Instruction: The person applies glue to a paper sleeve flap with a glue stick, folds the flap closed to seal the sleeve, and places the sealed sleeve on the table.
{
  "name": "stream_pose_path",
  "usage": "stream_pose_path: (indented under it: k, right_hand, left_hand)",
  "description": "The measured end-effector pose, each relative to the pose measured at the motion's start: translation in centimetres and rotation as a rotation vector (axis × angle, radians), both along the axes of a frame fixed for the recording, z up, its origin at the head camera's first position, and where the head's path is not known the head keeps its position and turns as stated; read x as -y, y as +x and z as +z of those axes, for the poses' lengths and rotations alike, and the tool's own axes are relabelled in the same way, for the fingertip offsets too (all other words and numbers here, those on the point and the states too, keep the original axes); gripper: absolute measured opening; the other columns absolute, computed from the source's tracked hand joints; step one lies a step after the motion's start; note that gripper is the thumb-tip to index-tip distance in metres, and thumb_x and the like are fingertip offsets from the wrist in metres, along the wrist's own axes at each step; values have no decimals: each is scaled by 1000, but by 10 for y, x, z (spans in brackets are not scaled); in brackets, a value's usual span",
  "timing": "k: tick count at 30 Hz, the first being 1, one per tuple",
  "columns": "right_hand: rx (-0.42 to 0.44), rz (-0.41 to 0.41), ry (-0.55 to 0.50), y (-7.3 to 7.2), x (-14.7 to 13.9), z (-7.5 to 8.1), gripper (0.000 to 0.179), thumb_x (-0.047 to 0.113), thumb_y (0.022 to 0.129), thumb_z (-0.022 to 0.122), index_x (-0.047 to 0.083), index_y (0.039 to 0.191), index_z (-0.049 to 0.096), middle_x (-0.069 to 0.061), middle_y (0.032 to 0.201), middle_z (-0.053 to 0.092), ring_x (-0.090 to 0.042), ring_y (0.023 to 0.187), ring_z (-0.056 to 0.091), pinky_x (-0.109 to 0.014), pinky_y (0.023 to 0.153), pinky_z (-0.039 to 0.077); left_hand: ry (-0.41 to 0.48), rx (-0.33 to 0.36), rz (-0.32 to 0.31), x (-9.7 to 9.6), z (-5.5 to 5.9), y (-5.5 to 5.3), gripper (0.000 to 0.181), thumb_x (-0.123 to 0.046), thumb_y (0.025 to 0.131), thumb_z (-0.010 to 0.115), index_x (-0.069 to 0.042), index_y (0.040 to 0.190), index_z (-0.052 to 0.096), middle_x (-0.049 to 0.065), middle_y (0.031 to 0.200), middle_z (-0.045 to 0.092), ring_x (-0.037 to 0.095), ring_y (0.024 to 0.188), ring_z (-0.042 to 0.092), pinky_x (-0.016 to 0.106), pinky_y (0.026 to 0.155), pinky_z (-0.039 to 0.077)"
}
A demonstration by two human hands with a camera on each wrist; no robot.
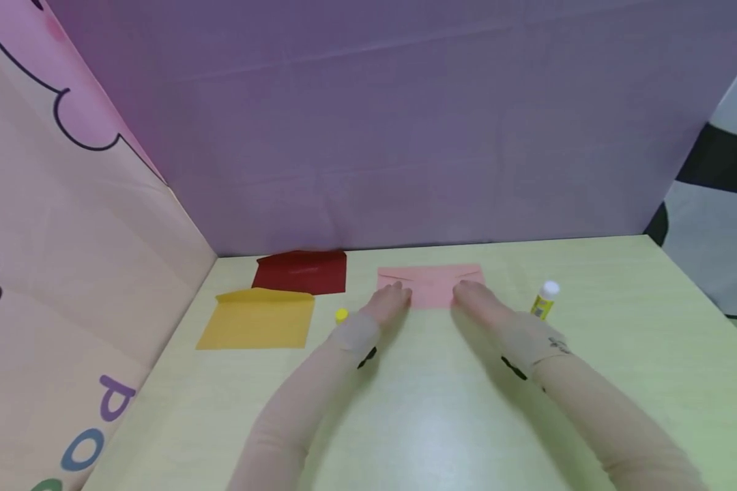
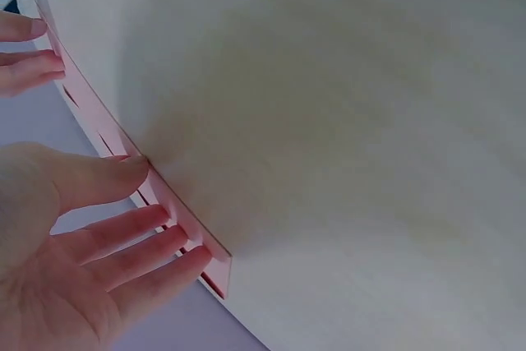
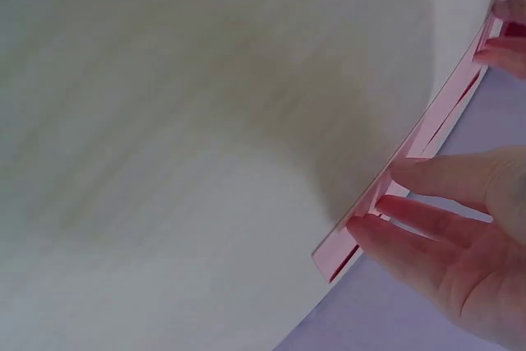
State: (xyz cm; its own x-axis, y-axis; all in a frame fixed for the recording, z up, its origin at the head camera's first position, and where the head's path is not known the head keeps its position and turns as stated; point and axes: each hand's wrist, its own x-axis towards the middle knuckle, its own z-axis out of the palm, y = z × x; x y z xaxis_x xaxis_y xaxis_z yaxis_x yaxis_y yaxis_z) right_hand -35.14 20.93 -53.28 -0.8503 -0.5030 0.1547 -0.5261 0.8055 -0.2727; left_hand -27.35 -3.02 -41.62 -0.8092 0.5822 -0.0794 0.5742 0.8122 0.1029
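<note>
A pink envelope point(image 1: 432, 294) lies on the table towards its far edge, its flap side away from me. My left hand point(image 1: 391, 302) touches the left part of it. On its right part rests my right hand point(image 1: 479, 302). In the left wrist view, the left thumb meets the near edge of the envelope point(image 2: 92, 106) while mostly straight fingers rest on its surface. The right wrist view has the right thumb and extended fingers touching the envelope point(image 3: 436, 117) the same way, near its end.
A dark red envelope point(image 1: 307, 274) and a yellow envelope point(image 1: 258, 322) lie at the left. Right of my right hand stands a glue stick point(image 1: 542, 303) with a white top. A small yellow object point(image 1: 342, 314) is partly hidden by my left wrist. Purple cloth point(image 1: 405, 136) hangs behind the table.
</note>
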Motion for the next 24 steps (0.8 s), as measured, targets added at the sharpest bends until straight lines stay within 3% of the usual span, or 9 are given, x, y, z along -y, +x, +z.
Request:
stream_pose_path:
  k: [3,6,9,12,16,19,20,22,24]
  right_hand:
    - [92,-34,-4,-3,6,12,13,-1,76,49,6,66,50,-7,63,51,-18,57,42,-32,53,37]
    - [-9,-1,71,-38,-2,-26,14,-1,77,48,7,66,50,-5,62,51,-16,56,43,-31,51,38]
    - [-129,1,135,-89,-16,-87,15,1,76,50,11,66,50,-1,59,49,-14,54,44,-29,49,38]
    - [-139,-48,168,-137,-29,-138,16,-1,73,50,13,66,49,-1,60,49,-16,54,46,-32,49,38]
    - [-78,-105,154,-177,-40,-176,16,3,76,48,16,67,49,0,62,50,-17,57,47,-33,50,38]
    - [-42,-133,148,-192,-45,-187,16,7,80,47,17,67,49,0,65,51,-17,60,48,-34,52,38]
    - [-25,-138,140,-195,-46,-189,16,7,81,46,17,68,49,-1,67,52,-18,62,49,-35,53,38]
    - [-14,-139,147,-197,-47,-189,15,8,82,45,17,70,49,-2,70,53,-19,65,50,-36,55,39]
    - [8,-144,148,-197,-47,-187,15,8,82,44,16,71,49,-3,74,55,-20,68,51,-37,57,40]
  left_hand:
    - [16,25,43,-2,-4,-10,17,1,85,52,-7,98,60,10,100,55,20,85,55,26,72,47]
    - [11,-13,75,-5,-19,-26,16,3,84,52,-8,94,60,10,97,56,21,84,55,29,72,48]
    - [63,-144,31,-4,-72,-74,16,4,78,56,-11,82,59,7,85,56,19,72,54,27,60,47]
    - [49,-143,66,-9,-110,-115,16,2,77,59,-13,83,61,7,87,58,19,75,56,27,63,48]
    - [21,-157,103,-15,-164,-170,19,-3,74,65,-16,87,63,6,90,60,20,80,57,29,67,49]
    - [46,-263,69,-13,-235,-231,22,-7,66,68,-24,79,60,0,79,58,15,69,54,27,55,46]
    - [46,-250,83,-13,-250,-246,23,-8,66,69,-26,78,59,-2,77,57,14,67,53,27,54,45]
    - [33,-228,111,-15,-265,-261,23,-9,68,68,-28,78,59,-4,77,57,12,67,52,26,53,45]
    - [43,-241,127,-16,-252,-249,21,-9,69,67,-27,77,60,-3,75,57,13,65,52,27,50,44]
